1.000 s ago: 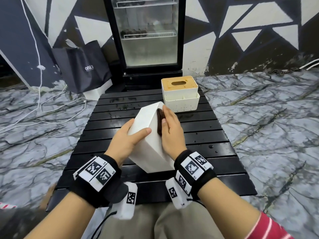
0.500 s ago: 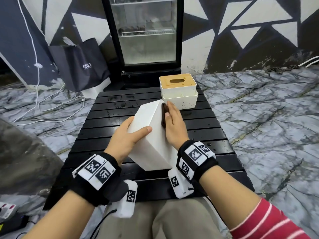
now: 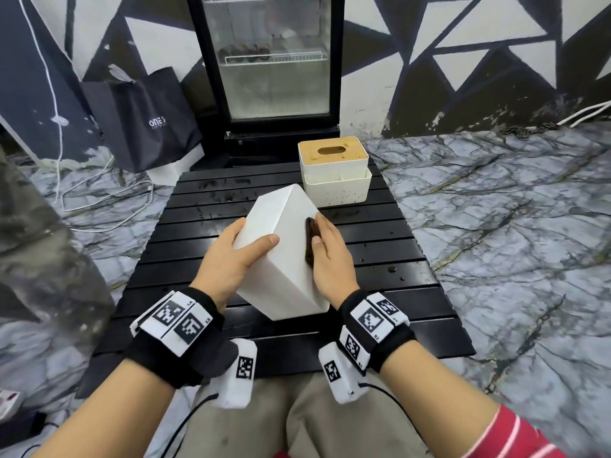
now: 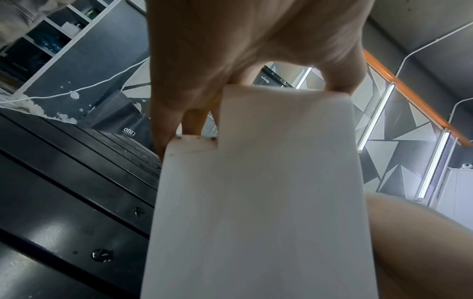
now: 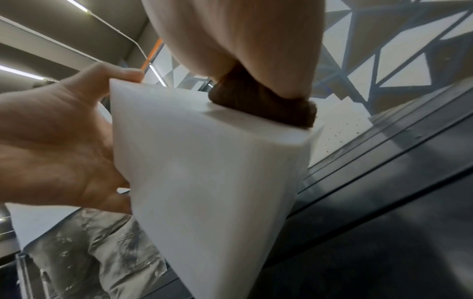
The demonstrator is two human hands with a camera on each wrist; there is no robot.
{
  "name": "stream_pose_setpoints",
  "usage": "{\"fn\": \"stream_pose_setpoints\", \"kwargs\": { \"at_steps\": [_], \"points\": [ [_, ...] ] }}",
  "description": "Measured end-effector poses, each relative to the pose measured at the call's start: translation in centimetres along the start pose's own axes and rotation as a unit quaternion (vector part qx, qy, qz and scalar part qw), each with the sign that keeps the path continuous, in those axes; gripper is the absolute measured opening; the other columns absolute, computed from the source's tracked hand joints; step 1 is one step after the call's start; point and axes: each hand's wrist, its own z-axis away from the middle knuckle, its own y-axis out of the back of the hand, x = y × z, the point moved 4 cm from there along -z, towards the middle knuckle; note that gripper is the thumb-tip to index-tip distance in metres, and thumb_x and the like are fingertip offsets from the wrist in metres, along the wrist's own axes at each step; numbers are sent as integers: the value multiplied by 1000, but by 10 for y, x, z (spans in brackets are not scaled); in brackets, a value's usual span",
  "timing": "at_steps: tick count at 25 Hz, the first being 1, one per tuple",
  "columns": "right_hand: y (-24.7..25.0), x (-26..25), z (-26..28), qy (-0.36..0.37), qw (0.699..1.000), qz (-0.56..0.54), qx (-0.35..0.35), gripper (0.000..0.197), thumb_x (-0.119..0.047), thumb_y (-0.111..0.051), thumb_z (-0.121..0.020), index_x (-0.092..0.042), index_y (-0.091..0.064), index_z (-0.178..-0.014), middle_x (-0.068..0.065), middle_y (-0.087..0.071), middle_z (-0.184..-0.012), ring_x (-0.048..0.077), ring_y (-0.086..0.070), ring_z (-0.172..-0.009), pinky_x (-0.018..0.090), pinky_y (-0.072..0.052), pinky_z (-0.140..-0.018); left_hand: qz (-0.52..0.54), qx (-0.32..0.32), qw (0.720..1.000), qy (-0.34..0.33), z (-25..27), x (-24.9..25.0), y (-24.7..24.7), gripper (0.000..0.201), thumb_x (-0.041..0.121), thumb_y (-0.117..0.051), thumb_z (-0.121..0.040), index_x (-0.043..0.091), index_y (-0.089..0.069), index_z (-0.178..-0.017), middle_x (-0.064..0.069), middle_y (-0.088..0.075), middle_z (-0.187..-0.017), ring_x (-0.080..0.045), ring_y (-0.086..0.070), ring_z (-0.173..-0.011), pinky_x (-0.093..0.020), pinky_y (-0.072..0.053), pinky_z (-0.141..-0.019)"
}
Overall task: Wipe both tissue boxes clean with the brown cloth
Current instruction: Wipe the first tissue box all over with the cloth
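Head view: left hand (image 3: 231, 259) grips the white tissue box (image 3: 281, 256), tilted off the surface (image 3: 198, 276), baring its right side to the brown cloth (image 3: 310, 239) under the flat right hand (image 3: 330, 259).

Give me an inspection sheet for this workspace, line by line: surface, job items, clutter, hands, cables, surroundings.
Surface: black slatted table, droplets and smudges visible.
Job's things: plain white tissue box tilted on the table; second tissue box, wooden lid, at the far edge; brown cloth pressed on the tilted box's side.
Clutter: nothing seen.
Hands: left hand grips the tilted box; right hand presses the cloth flat.
Cables: white cable on the floor, left.
Surroundings: glass-door fridge, dark bag, marble-pattern floor.
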Motion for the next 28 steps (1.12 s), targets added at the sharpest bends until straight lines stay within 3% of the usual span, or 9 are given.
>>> {"fn": "stream_pose_setpoints", "kwargs": {
  "at_steps": [5, 8, 11, 14, 17, 23, 28],
  "points": [
    [5, 4, 7, -17, 1000, -20, 5, 42, -7, -33, -96, -10, -33, -138, 3, -33, -146, 16, -27, -136, 20, -14, -111, 4, -4, 1000, 8, 1, 0, 2, 64, 57, -66, -55, 26, -63, -111, 0, -68, -109, -17, -63, -92, -29, -46, -77],
    [2, 9, 27, -42, 999, -12, 23, 43, -6, -34, -96, -10, -33, -138, 2, -34, -146, 17, -27, -135, 14, -12, -106, 5, -2, 1000, 3, 3, -1, 0, 59, 56, -65, -56, 25, -64, -107, -1, -69, -107, -17, -62, -90, -31, -45, -78],
    [-5, 3, 38, -37, 999, -18, 9, 44, -6, -34, -96, -12, -32, -139, 0, -32, -146, 14, -25, -135, 18, -12, -109, 1, 4, 1000, 1, 3, -1, 0, 54, 56, -66, -59, 27, -64, -105, 0, -69, -106, -20, -62, -95, -34, -45, -82],
    [-3, 4, 43, -30, 999, -31, 13, 43, -6, -34, -96, -13, -33, -139, -1, -34, -146, 13, -26, -135, 18, -14, -110, -6, 0, 1000, -7, 4, 1, -2, 52, 51, -66, -63, 23, -63, -107, 2, -67, -101, -13, -60, -84, -27, -43, -71],
    [-2, 6, 50, -67, 997, -32, 24, 44, -8, -33, -96, -14, -31, -139, 0, -32, -146, 14, -25, -136, 18, -13, -109, -7, 0, 1000, -13, 6, 3, -2, 57, 55, -64, -60, 22, -63, -106, 3, -67, -98, -11, -59, -80, -26, -41, -67],
    [-12, -20, 44, -18, 999, -33, 0, 44, -8, -33, -96, -15, -30, -140, -2, -32, -146, 12, -24, -135, 21, -14, -111, -12, -8, 1000, -7, 6, 5, -2, 52, 51, -65, -64, 22, -62, -108, 3, -68, -100, -11, -61, -83, -25, -43, -69],
    [-7, -11, 47, -61, 998, -14, 16, 45, -7, -34, -95, -16, -32, -139, -1, -33, -146, 13, -25, -135, 18, -13, -109, -5, -7, 1000, 0, 4, 0, 3, 55, 58, -65, -60, 25, -63, -105, 0, -68, -101, -18, -61, -88, -30, -44, -73]
  ]
}}
